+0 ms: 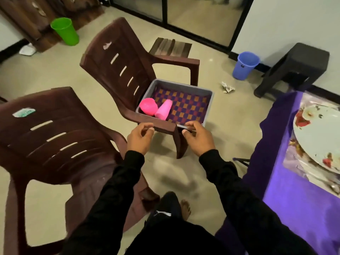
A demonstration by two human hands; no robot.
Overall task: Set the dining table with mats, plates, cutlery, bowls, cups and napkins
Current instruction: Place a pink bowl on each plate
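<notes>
Both hands [140,138] [197,138] hover loosely curled, holding nothing, near grey tray [209,103]. Two pink cups [156,108] remain inside; plate [316,138] already on worktop [298,205], right of tray.

One view only, head-worn, wide-angle, edges bowed. Looks forward and steeply down from standing height. Both black sleeves reach out from the bottom edge; left hand [140,138] and right hand [197,138] sit near frame centre, close to the lens. Brown chair [128,70] carrying a grey tray [208,103] lies just beyond them. Table [298,205] clipped at the right edge. Floor [46,74] fills the far field, up to the wall base.
</notes>
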